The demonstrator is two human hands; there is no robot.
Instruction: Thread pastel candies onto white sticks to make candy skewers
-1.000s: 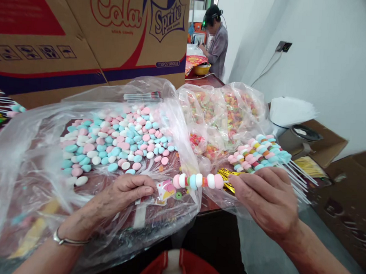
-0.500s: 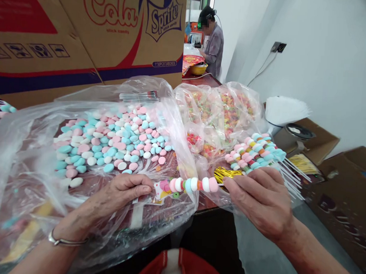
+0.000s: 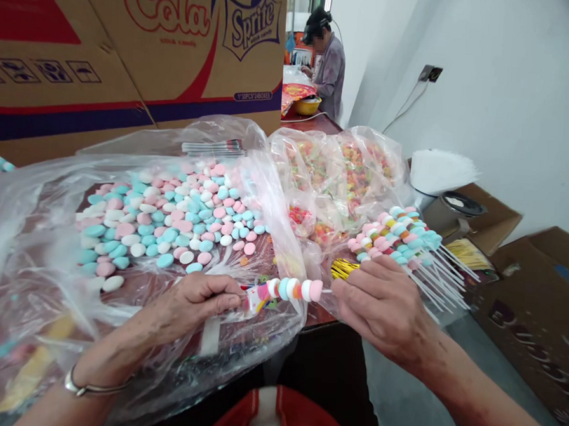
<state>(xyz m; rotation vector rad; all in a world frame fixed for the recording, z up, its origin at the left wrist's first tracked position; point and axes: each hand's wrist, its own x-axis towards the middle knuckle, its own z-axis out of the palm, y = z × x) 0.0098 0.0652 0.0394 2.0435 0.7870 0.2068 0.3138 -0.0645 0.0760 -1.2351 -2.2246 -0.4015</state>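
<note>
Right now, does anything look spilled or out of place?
One small orange piece lies loose near the front edge of the pastel candy pile, odd because the pile is pink, blue and white. The held candy skewer shows no obvious damage.

A silver bangle (image 3: 82,390) circles the left wrist (image 3: 105,364), and red clothing (image 3: 314,421) bears a pale central band (image 3: 267,412).
</note>
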